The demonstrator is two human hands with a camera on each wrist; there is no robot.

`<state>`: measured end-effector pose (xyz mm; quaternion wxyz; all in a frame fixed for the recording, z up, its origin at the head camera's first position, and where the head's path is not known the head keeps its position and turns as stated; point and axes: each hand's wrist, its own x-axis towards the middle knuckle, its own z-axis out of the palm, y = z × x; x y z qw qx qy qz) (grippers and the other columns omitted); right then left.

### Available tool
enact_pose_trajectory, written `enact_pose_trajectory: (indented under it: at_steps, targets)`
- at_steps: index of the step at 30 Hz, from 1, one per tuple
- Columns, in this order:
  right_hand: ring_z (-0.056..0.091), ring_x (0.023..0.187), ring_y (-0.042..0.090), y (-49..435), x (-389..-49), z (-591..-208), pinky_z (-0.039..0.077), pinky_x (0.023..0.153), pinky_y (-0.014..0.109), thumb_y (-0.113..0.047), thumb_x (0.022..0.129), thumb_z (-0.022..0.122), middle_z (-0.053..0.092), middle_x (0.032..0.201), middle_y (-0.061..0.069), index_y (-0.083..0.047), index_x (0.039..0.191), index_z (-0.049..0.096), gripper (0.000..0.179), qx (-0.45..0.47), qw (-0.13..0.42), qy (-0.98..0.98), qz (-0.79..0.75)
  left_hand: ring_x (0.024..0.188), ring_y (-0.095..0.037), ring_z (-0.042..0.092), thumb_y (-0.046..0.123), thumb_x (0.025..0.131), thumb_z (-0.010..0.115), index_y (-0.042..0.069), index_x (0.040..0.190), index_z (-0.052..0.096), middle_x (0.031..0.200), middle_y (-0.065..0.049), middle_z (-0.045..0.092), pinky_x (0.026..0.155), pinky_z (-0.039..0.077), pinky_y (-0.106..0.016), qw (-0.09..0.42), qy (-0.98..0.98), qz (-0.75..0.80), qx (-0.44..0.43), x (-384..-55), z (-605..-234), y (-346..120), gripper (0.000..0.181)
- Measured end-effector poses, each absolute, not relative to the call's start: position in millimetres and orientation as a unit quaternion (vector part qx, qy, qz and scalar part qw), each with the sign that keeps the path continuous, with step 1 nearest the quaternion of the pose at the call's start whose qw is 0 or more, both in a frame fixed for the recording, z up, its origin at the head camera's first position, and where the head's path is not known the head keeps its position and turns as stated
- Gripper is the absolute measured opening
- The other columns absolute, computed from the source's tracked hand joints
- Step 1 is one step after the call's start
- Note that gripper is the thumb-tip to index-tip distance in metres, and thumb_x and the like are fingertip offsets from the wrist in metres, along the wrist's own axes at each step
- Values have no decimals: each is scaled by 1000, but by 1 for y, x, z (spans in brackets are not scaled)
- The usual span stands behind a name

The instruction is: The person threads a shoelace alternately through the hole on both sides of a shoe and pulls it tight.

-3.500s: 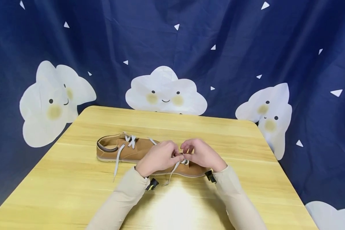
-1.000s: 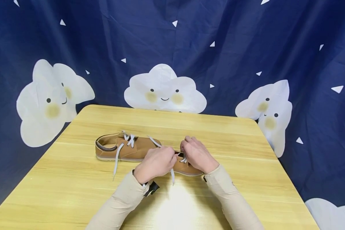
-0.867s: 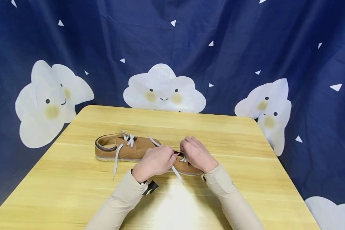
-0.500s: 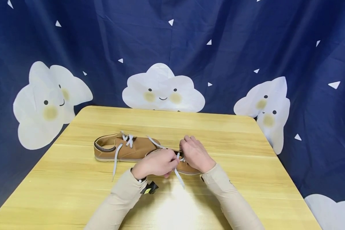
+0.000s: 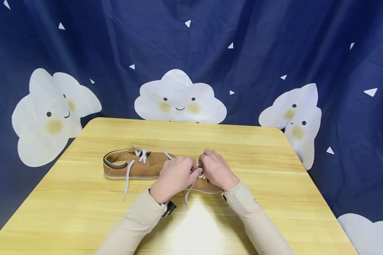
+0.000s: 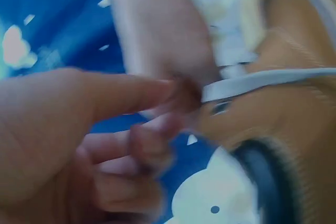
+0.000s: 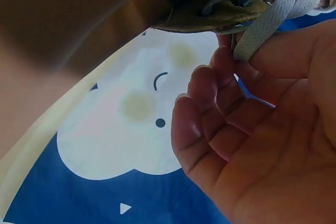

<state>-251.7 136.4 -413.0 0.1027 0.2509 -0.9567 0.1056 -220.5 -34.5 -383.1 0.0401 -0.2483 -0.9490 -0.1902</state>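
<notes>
Two brown shoes lie on the table in the head view. The nearer shoe (image 5: 207, 186) is largely covered by my hands; the other shoe (image 5: 153, 166) sits behind it, to the left. My right hand (image 5: 217, 170) pinches a flat pale shoelace (image 7: 265, 27) between thumb and fingers beside the shoe's opening. My left hand (image 5: 176, 175) has its thumb and bent fingers close by, at the right fingertips. The left wrist view is blurred, and I cannot tell whether this hand holds lace. A loose lace end (image 5: 187, 200) hangs down the shoe's near side.
The farther shoe has crossed laces (image 5: 142, 156), with one end (image 5: 127, 182) trailing onto the table. Light wood makes up the tabletop (image 5: 258, 148). A dark blue curtain (image 5: 166, 39) with white clouds stands behind it.
Over the last half second my left hand has risen from the shoe's near side toward the right hand. The hanging lace end has swung left. My right hand stays nearly in place.
</notes>
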Motion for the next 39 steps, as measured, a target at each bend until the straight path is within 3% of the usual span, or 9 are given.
enact_pose_trajectory:
  at_steps: [3,12,19,24,29,39]
  targets:
    - [45,69,17,138,-252,-412,41,67,29,-1,93,69,55,76,1,-10,78,67,18,251,95,-957,107,54,-14,57,38,94,75,20,70,61,63,5,60,45,42,-32,120,-952,-139,-245,-219,-391,-24,33]
    - [55,73,20,140,-254,-410,48,70,32,-3,98,64,62,81,3,-9,82,72,18,253,96,-954,127,47,-10,53,20,87,78,17,66,59,60,5,57,41,44,-29,233,-929,-24,-287,-215,-402,-17,28]
    - [59,76,23,137,-256,-411,51,71,35,-2,97,64,63,82,4,-6,84,73,16,261,96,-952,126,49,-11,54,17,86,81,17,71,61,64,5,57,41,42,-28,224,-925,-24,-305,-216,-403,-24,25]
    - [59,74,24,140,-256,-410,50,68,34,1,93,66,62,80,4,-8,81,73,16,258,100,-952,132,48,-5,43,6,82,79,16,67,59,59,5,53,40,37,-22,263,-909,25,-321,-213,-398,-18,27]
    - [57,72,22,140,-255,-408,48,67,34,-1,94,67,59,77,4,-9,78,71,18,260,93,-952,133,46,-4,43,15,83,83,17,68,58,58,6,50,39,35,-20,303,-903,73,-297,-207,-396,-14,29]
    - [54,68,18,139,-257,-411,44,63,30,-1,94,67,57,73,2,-11,75,69,21,278,104,-944,142,47,-9,49,16,89,78,14,76,59,59,3,51,38,35,-22,280,-920,101,-255,-193,-391,-11,23]
